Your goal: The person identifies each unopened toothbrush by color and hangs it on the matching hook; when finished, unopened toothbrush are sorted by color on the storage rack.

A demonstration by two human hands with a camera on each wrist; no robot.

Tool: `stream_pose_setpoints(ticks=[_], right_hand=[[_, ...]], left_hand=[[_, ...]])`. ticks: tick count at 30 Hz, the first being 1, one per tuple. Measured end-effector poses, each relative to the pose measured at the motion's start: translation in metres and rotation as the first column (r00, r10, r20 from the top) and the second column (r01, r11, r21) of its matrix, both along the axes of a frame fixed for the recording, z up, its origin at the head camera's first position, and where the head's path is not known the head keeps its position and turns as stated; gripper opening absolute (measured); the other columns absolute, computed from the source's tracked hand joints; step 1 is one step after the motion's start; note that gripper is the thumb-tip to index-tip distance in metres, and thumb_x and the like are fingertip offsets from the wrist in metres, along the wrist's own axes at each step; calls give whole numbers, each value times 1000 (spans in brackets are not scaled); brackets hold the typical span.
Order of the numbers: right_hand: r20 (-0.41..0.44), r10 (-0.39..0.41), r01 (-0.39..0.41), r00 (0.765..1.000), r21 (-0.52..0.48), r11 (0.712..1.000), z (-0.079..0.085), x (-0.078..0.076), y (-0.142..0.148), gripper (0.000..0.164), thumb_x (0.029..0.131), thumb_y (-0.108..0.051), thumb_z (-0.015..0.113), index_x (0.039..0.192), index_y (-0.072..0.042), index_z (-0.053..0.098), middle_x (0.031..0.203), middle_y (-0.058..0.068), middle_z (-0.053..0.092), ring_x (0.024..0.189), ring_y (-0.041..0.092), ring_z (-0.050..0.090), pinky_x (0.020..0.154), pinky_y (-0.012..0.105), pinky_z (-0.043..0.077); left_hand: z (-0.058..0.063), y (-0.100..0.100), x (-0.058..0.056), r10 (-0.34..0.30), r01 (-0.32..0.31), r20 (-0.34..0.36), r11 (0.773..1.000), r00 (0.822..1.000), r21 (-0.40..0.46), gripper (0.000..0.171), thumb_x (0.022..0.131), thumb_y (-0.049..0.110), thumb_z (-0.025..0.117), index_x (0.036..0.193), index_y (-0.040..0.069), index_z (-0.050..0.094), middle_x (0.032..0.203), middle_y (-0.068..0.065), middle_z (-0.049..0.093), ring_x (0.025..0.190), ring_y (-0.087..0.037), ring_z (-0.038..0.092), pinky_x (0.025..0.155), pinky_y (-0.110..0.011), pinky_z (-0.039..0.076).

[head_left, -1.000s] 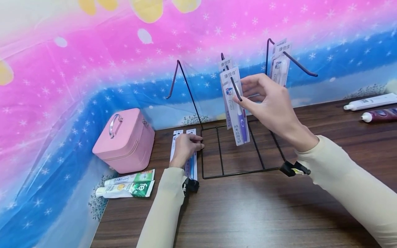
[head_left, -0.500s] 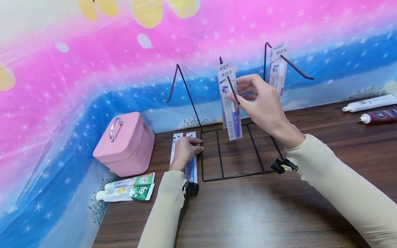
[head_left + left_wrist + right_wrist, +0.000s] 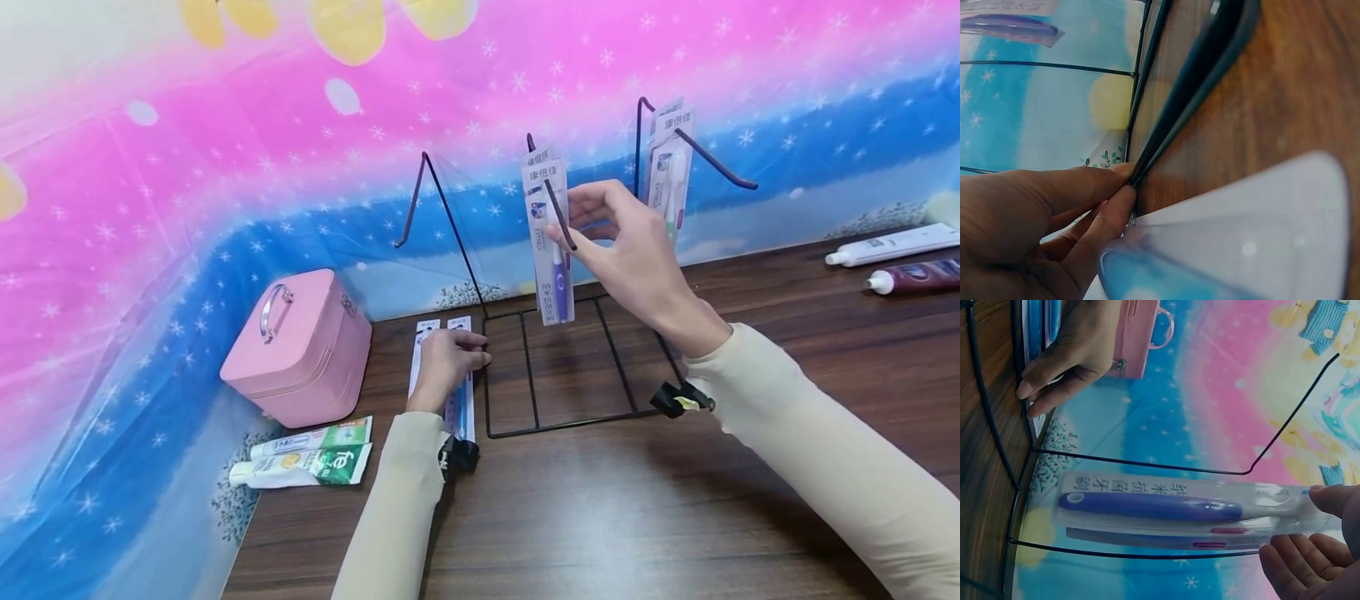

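Note:
My right hand [image 3: 626,250] pinches a packaged purple toothbrush [image 3: 552,258] by its upper edge, thumb in front. The pack hangs from the middle hook of a black wire rack [image 3: 577,421], with another pack [image 3: 1147,538] close behind it. The left hand [image 3: 447,367] reaches over two packaged toothbrushes [image 3: 462,400] lying on the table. In the left wrist view its thumb and a finger pinch the rack's base wire [image 3: 1163,134]. Further packed toothbrushes [image 3: 670,171] hang on the right hook, and the left hook [image 3: 411,204] carries nothing.
At the left stands a pink case [image 3: 300,350] with a metal handle. Two toothpaste tubes [image 3: 300,467] lie in front of it. Another pair, a white tube [image 3: 892,247] and a dark red one [image 3: 918,277], lies at the far right. A patterned cloth hangs behind.
The purple toothbrush pack has slid back along the middle hook, nearer the pack behind, and now hangs straighter. My right hand moved slightly left with it. My left hand keeps its place.

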State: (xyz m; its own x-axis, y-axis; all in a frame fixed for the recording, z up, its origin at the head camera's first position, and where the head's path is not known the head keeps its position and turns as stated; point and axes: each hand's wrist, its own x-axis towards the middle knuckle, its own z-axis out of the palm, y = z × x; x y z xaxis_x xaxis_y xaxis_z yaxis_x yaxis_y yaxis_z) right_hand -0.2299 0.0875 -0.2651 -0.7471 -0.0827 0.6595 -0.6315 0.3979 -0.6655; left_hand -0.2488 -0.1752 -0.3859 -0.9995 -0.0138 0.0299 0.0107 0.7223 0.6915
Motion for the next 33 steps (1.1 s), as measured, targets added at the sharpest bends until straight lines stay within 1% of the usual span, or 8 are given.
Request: stream_pose_setpoints(ticks=[6,12,14,20,23,26,28,33], right_hand=[[43,27,-28,999,33,999,-10,3,12,43,91,-30,69,126,-8,57,108,-3,61,98,8,60,88,30,48],[81,8,-15,997,85,996,-24,6,31,40,92,-33,68,125,-12,60,109,-3,63,99,9,60,87,34,49],[86,12,-20,996,94,995,-29,7,38,37,93,-31,67,124,-12,61,108,-3,64,97,9,61,86,33,49],[108,9,-26,994,158,987,-43,15,60,28,93,-25,68,116,-10,65,104,-3,68,90,7,63,77,20,49],[118,13,-36,993,195,980,-50,18,70,23,92,-25,69,112,-13,67,101,-4,69,87,7,63,74,18,49],[166,12,-50,986,228,972,-56,21,80,19,92,-26,69,108,-17,69,99,-6,69,87,7,63,75,18,48],[214,10,-65,977,251,966,-60,23,86,17,92,-28,69,107,-20,70,99,-7,69,88,8,63,76,18,48],[303,20,-116,953,303,946,-70,23,96,15,92,-26,70,105,-21,71,97,-6,68,85,10,63,74,22,48]], left_hand=[[-2,-1,0,11,-11,5,1000,1000,6,20,83,12,78,103,13,77,94,-1,70,76,-15,65,66,-33,52],[-2,0,0,16,-16,14,1000,1000,5,20,83,13,78,103,13,77,96,-1,70,78,-15,65,66,-34,52],[-2,0,0,13,-13,15,1000,1000,7,20,83,13,78,103,13,77,96,-1,70,78,-15,65,66,-34,52],[-2,0,-1,10,-10,9,1000,1000,-6,20,83,12,78,103,12,77,93,-1,70,76,-15,64,66,-33,52],[-1,1,-1,3,-3,6,1000,1000,-11,20,83,11,77,103,12,77,92,-2,70,75,-16,64,66,-33,51],[-2,1,0,-5,5,11,1000,1000,-12,20,84,11,77,104,11,77,92,-2,70,75,-16,64,65,-33,51],[-1,1,0,-4,4,15,1000,1000,-9,20,84,12,77,104,12,77,93,-2,70,76,-15,64,65,-33,52],[-1,1,0,9,-9,16,1000,1000,-5,20,83,13,78,104,13,77,97,-1,70,78,-15,64,67,-34,52]])
